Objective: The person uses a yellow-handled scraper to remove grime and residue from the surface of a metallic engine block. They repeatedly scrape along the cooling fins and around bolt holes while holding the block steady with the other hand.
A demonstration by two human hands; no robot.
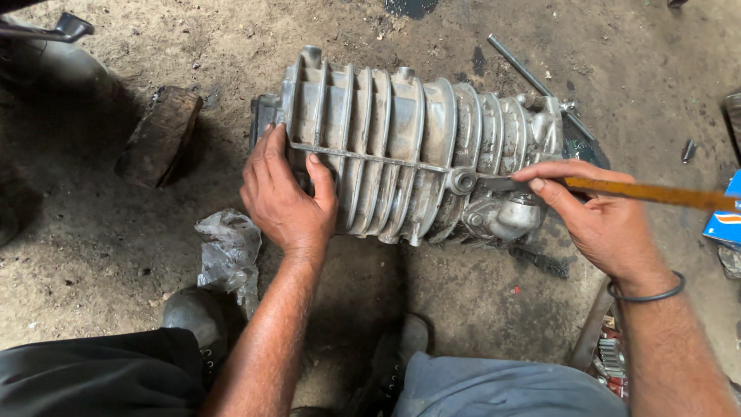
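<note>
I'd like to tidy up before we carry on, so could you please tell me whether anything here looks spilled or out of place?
Yes: a dark wet patch stains the dirt floor above the ribbed grey metal casing, like spilled oil. A crumpled clear plastic bag lies loose beside the left hand.

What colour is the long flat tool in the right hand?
Yellow-orange, with a dark worn tip; the long flat tool shows best in the head view, pinched by the right hand.
</note>
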